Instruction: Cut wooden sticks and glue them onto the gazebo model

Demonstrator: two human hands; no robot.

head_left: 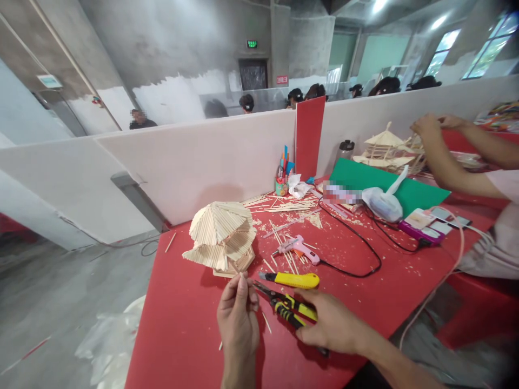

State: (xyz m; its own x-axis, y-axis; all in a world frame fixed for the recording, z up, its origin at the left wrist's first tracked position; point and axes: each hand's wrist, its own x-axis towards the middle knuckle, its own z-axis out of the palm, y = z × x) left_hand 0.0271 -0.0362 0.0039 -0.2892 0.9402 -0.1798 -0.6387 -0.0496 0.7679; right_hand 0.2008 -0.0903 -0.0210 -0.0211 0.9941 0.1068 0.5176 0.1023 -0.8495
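Note:
My left hand (pixel 238 310) is closed in a pinch on a thin wooden stick (pixel 234 266), in front of a small pavilion model (pixel 221 232) built of such sticks. The model has two tiers of roof and stands at the table's left side. My right hand (pixel 330 321) curls around the black-and-yellow handles of a pair of pliers (pixel 284 305), whose jaws point towards my left hand. Just beyond the pliers lies a yellow utility knife (pixel 295 279). A pink glue gun (pixel 299 248) rests farther back, among loose sticks (pixel 286 254).
Stick piles (pixel 284 205) and a pen holder (pixel 281 186) are at the back of the red table (pixel 182 329). The glue gun's black cable (pixel 367 275) loops right towards a purple power strip (pixel 421 229). Another person's hands (pixel 430 127) work at a second model (pixel 385 143).

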